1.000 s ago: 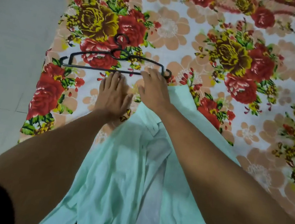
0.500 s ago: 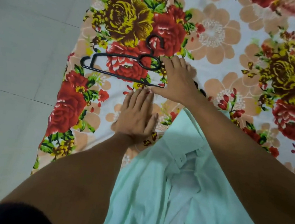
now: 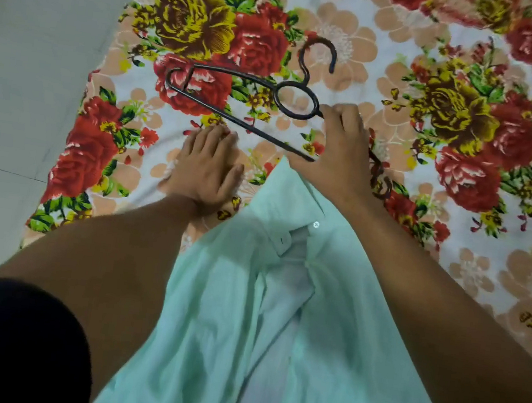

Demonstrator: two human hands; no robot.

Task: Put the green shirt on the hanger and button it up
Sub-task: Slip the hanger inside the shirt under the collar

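A pale green shirt (image 3: pixel 277 320) lies open on the flowered sheet, collar toward the top, a white button showing near the collar. The black hanger (image 3: pixel 221 114) is tilted above the sheet just beyond the collar, hook pointing away. My right hand (image 3: pixel 337 153) grips the hanger's right half, and the right end pokes out past my wrist. My left hand (image 3: pixel 208 167) rests flat on the sheet left of the collar, fingers spread, holding nothing.
The flowered sheet (image 3: pixel 439 88) covers the surface ahead and to the right. Its left edge runs beside a pale tiled floor (image 3: pixel 20 87). My dark sleeve shows at the lower left.
My right hand has closed on the hanger and lifted its right side, tilting it toward the shirt collar. The left hand stays flat on the sheet.
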